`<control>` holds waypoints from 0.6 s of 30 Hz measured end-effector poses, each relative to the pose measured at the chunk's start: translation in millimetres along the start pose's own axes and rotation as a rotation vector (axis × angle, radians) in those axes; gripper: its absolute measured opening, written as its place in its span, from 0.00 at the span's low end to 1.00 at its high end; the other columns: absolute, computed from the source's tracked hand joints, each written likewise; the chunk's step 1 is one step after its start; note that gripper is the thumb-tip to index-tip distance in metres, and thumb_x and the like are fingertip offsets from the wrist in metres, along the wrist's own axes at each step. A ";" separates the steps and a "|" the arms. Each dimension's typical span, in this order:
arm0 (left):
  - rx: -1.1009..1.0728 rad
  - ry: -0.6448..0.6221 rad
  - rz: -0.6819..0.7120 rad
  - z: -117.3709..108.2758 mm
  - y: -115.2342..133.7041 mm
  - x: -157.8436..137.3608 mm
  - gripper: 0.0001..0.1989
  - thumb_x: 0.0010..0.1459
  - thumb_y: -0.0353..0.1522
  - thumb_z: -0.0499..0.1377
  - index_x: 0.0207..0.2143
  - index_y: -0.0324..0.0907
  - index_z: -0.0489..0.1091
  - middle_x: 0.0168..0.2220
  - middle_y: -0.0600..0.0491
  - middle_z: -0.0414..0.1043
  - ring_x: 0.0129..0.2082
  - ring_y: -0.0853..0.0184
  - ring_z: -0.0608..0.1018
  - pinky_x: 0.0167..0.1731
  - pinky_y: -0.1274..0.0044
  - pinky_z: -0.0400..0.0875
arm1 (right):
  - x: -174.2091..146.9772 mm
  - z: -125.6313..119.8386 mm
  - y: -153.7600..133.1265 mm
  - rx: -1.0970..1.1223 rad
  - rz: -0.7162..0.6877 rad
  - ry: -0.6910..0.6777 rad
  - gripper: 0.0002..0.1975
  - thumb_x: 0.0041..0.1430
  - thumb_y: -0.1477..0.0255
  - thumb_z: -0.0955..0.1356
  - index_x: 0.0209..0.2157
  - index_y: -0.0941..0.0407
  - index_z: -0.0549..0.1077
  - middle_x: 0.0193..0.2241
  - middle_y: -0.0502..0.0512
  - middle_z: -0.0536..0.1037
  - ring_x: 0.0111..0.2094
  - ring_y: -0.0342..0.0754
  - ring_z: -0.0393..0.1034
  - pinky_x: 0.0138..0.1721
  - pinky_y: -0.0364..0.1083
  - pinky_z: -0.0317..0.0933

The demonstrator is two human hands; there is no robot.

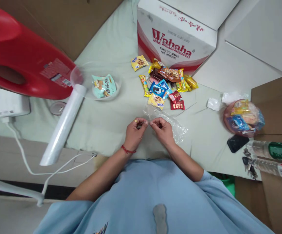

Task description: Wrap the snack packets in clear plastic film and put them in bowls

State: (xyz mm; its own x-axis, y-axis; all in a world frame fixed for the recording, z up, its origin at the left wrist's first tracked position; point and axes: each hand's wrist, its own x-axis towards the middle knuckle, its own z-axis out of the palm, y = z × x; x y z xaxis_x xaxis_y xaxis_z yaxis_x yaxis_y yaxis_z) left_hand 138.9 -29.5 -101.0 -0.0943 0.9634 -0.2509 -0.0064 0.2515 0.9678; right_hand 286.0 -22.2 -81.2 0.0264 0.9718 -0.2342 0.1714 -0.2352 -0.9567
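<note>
My left hand (pixel 134 131) and my right hand (pixel 163 130) meet fingertip to fingertip close to my body, each in a pinch. Between them they grip the edge of a clear plastic bag (pixel 177 128), which spreads behind and to the right of my right hand. Just beyond the bag lies a pile of wrapped snacks (pixel 171 76) in brown, yellow, blue and red packs. A yellow cookie packet (pixel 156 101) is at the pile's near side. Left of the pile stands a clear plastic bowl (pixel 117 92) with a mint-green snack packet (pixel 104 86) in it.
A Wahaha carton (pixel 175 39) stands behind the pile. On the left are a red jug (pixel 26 55), a plastic roll (pixel 63 126) and a white adapter (pixel 10 102). On the right are a bowl of snacks (pixel 244 118), a black phone (pixel 237 143), keys (pixel 250 164) and plastic bottles (pixel 277 151).
</note>
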 end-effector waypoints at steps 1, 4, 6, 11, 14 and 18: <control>-0.052 -0.025 -0.027 -0.9 1.0 1.6 0.16 0.54 0.46 0.68 0.34 0.44 0.73 0.32 0.54 0.75 0.32 0.67 0.74 0.33 0.75 0.70 | 0.5 -1.2 -1.0 0.040 0.032 -0.009 0.12 0.57 0.58 0.72 0.31 0.53 0.75 0.24 0.46 0.72 0.25 0.43 0.59 0.29 0.44 0.55; -0.203 -0.088 -0.084 -4.0 4.9 3.3 0.17 0.53 0.47 0.68 0.34 0.43 0.74 0.34 0.53 0.75 0.33 0.67 0.73 0.27 0.77 0.67 | 0.9 -6.6 -1.9 0.054 0.052 -0.016 0.12 0.55 0.59 0.73 0.31 0.53 0.75 0.24 0.46 0.71 0.24 0.43 0.57 0.28 0.43 0.53; -0.242 -0.044 -0.095 -4.8 8.7 3.9 0.19 0.58 0.50 0.64 0.34 0.43 0.75 0.35 0.51 0.75 0.33 0.66 0.73 0.24 0.78 0.64 | 0.4 -9.6 -0.9 -0.015 0.017 -0.019 0.11 0.57 0.60 0.72 0.31 0.53 0.75 0.23 0.46 0.71 0.25 0.43 0.58 0.29 0.43 0.54; -0.150 0.065 -0.130 -3.5 18.8 12.4 0.21 0.54 0.51 0.67 0.30 0.42 0.73 0.27 0.55 0.70 0.24 0.73 0.64 0.21 0.79 0.56 | -0.3 -11.3 4.8 -0.225 -0.120 -0.050 0.07 0.61 0.65 0.70 0.32 0.53 0.75 0.25 0.47 0.70 0.27 0.44 0.63 0.32 0.44 0.59; -0.212 0.053 -0.179 -2.3 22.8 16.6 0.20 0.46 0.46 0.72 0.29 0.42 0.71 0.24 0.59 0.67 0.22 0.75 0.62 0.20 0.80 0.55 | -4.1 -13.4 8.6 -0.336 -0.251 -0.009 0.06 0.65 0.66 0.69 0.38 0.53 0.75 0.28 0.48 0.72 0.29 0.46 0.65 0.33 0.45 0.62; -0.309 0.063 -0.213 0.0 25.6 16.5 0.20 0.44 0.44 0.73 0.30 0.41 0.70 0.24 0.59 0.69 0.21 0.76 0.64 0.18 0.82 0.54 | -17.8 -16.7 19.8 -0.538 -0.588 0.090 0.10 0.70 0.61 0.68 0.43 0.53 0.73 0.35 0.55 0.75 0.36 0.50 0.69 0.38 0.50 0.67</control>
State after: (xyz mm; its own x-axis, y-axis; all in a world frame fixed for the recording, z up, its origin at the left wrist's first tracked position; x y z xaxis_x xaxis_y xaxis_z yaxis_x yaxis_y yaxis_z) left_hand 137.2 -7.2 -80.3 -0.1192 0.8826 -0.4548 -0.3314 0.3964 0.8561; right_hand 305.3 -44.0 -93.1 -0.1408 0.9371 0.3194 0.6324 0.3334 -0.6993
